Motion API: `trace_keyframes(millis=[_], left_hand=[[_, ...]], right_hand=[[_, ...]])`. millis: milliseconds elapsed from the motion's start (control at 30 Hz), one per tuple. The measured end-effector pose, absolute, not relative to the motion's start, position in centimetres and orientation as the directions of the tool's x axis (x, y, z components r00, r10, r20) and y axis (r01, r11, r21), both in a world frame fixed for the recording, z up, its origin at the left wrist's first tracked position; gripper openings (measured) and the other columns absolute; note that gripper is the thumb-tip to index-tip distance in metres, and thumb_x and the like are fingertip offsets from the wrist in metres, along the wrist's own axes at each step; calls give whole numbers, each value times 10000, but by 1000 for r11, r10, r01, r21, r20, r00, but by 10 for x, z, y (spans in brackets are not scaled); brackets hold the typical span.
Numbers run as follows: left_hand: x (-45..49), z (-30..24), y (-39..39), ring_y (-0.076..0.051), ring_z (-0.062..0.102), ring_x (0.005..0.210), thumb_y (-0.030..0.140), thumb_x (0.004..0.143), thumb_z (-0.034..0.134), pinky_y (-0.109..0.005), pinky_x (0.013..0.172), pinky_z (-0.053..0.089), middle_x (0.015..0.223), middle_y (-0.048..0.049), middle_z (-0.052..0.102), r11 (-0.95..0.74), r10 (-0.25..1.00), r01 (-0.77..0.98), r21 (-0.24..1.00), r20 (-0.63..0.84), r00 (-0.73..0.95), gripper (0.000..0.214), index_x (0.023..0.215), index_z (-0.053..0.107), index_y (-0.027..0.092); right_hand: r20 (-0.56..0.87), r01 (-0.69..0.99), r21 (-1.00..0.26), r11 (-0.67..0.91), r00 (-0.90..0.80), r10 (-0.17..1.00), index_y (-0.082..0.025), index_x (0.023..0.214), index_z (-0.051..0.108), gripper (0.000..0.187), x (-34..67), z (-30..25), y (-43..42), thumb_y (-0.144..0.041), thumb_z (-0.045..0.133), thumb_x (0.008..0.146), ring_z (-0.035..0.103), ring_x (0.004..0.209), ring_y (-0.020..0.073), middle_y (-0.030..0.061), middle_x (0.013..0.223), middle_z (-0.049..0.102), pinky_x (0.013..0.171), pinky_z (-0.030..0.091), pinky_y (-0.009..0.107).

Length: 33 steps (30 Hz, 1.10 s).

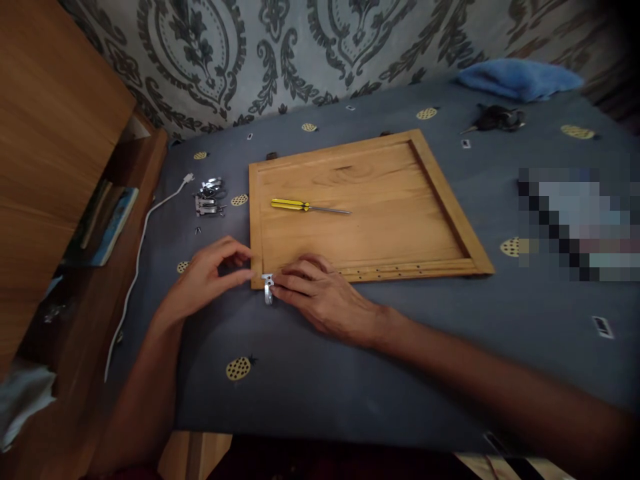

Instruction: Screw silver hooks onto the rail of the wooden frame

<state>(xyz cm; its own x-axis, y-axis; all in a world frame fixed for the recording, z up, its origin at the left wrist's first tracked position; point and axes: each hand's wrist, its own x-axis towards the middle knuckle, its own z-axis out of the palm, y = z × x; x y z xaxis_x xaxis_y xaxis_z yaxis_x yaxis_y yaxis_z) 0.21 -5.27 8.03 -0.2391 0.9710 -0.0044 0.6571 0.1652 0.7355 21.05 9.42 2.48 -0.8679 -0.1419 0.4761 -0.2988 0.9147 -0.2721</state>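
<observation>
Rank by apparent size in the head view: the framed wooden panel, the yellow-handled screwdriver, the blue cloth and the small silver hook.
1. framed wooden panel, largest by far.
2. crumpled blue cloth, though it lies farthest from the camera, so it is likely undersized here.
3. yellow-handled metal screwdriver.
4. small silver metal hook, smallest.

**A grey sheet, well scattered**

We find a wide surface under a grey-blue sheet (350, 373) printed with yellow pineapples. Flat on it, near the middle, lies a wooden panel (370, 227). At the panel's near left corner a small metal hook (269, 291) touches the edge. To the left we see a heap of metal fittings (209, 198) and a white cable (145, 230). At the far right lie a blue cloth (517, 78) and a dark object (497, 118).
</observation>
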Motion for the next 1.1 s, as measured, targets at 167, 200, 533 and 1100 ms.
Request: trace_keyframes(millis=[167,200,533,1100], left_hand=[[-10,69,-51,-162,612,757,418,870,661,-288,692,479,849,-16,675,265,862,580,771,80,-500,219,931,673,208],[-12,66,-51,-157,608,740,415,865,657,-282,677,478,836,-16,672,266,848,570,777,92,-521,221,925,671,203],[-51,48,-64,-196,627,806,314,903,517,-311,712,501,883,-40,651,416,656,659,627,294,-695,202,1014,627,185],[-67,31,-68,-226,627,799,187,883,545,-331,770,485,863,-61,668,559,646,754,345,388,-657,240,1034,732,195]], right_hand=[[486,-301,-271,914,-863,-139,-159,1202,667,291,210,24,94,-117,473,988,552,1085,240,59,1158,735,995,406,443],[494,-305,-270,913,-858,-141,-149,1196,668,287,210,24,95,-115,472,988,552,1080,241,62,1151,736,991,408,442],[523,-325,-283,902,-841,-139,-136,1179,661,274,208,20,95,-92,521,947,559,1063,233,63,1126,735,971,424,430],[512,-323,-279,905,-847,-145,-173,1191,649,285,205,14,95,-99,495,962,547,1059,227,54,1172,720,955,431,423]])
